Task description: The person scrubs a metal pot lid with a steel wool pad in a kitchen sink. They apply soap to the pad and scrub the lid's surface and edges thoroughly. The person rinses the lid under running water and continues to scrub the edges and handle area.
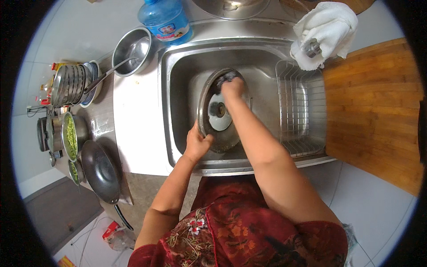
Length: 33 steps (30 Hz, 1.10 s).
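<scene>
A round metal pan lid (224, 143) with a shiny pale middle and a dark knob fitting stands tilted inside the steel sink (263, 100). My left hand (199, 142) grips its lower left rim, thumb over the edge. Up at the lid's far inner side, my right hand (233, 88) presses on a dark, blurred scrubber (224, 79). The fingers of that hand are partly hidden behind its back.
A wire rack (295, 106) hangs in the sink's right side, beside a wooden board (370, 110). White cloth (328, 30) drapes over the faucet. At left are a steel bowl (128, 55) with a ladle, a blue bottle (166, 23), stacked bowls (71, 85) and a black wok (101, 172).
</scene>
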Each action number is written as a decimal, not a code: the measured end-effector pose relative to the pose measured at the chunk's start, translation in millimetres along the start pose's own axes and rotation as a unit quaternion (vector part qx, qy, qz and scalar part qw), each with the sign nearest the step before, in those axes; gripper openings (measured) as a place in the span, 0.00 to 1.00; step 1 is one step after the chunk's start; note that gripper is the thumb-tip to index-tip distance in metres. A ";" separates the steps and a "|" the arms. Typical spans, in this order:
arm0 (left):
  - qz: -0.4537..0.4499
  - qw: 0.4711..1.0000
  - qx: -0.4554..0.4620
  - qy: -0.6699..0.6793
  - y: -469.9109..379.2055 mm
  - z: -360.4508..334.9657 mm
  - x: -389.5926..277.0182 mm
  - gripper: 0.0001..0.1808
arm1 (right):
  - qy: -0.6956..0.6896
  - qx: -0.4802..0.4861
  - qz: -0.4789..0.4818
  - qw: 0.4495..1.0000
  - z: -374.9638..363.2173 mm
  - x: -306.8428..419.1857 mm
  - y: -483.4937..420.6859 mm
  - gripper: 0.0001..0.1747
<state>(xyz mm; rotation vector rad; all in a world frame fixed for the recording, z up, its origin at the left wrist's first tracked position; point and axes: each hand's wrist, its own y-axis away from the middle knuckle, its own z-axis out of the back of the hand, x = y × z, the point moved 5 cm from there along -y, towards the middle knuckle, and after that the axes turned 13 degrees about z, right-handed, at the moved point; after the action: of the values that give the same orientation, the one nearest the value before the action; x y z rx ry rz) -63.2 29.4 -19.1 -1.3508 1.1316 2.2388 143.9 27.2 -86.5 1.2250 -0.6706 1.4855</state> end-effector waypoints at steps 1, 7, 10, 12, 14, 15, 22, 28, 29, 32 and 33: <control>0.002 0.999 0.001 0.047 0.4 -0.2 4.9 0.34 | 0.007 0.076 0.077 0.994 -13.3 1.7 13.3 0.06; 0.000 1.000 0.003 0.031 1.8 22.8 20.2 0.35 | 0.028 0.412 0.166 0.896 -24.5 34.0 91.4 0.11; 0.012 0.999 -0.021 0.043 5.7 14.8 11.0 0.33 | 0.016 0.180 0.061 0.982 -17.0 37.2 21.5 0.11; 0.023 1.000 -0.008 -0.020 3.9 -1.1 -1.7 0.33 | -0.230 -0.033 -0.154 0.960 -24.6 -48.3 -43.9 0.17; 0.015 0.999 0.000 -0.040 -1.1 -8.1 6.0 0.33 | -0.064 -0.005 -0.074 0.995 -23.7 -56.0 -46.8 0.20; 0.019 1.000 -0.013 0.001 0.3 -4.7 11.2 0.33 | 0.051 0.032 -0.009 0.998 -21.0 -23.3 -19.8 0.22; 0.022 0.998 0.022 0.054 4.7 19.5 4.3 0.34 | 0.031 0.454 0.277 0.847 -6.0 50.7 97.5 0.11; 0.002 0.999 -0.029 -0.040 11.6 -2.1 -5.3 0.35 | -0.059 0.016 0.011 0.998 -0.9 -10.3 -37.5 0.13; 0.010 0.994 -0.038 -0.102 14.5 -7.2 -19.5 0.35 | -0.001 -0.033 -0.049 0.998 7.9 -13.9 -34.4 0.15; -0.058 0.991 -0.056 -0.109 17.3 -8.7 -24.0 0.33 | 0.079 0.003 0.099 0.992 14.6 26.7 -0.7 0.15; -0.064 0.992 -0.059 -0.087 16.3 -8.6 -19.2 0.32 | 0.078 0.064 0.154 0.983 9.6 30.8 8.0 0.14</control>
<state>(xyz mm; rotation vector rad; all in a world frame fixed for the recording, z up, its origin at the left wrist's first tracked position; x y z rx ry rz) -57.7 15.0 2.7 -1.2061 0.8433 2.3085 141.9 27.5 -53.3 1.1215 -0.6906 1.8868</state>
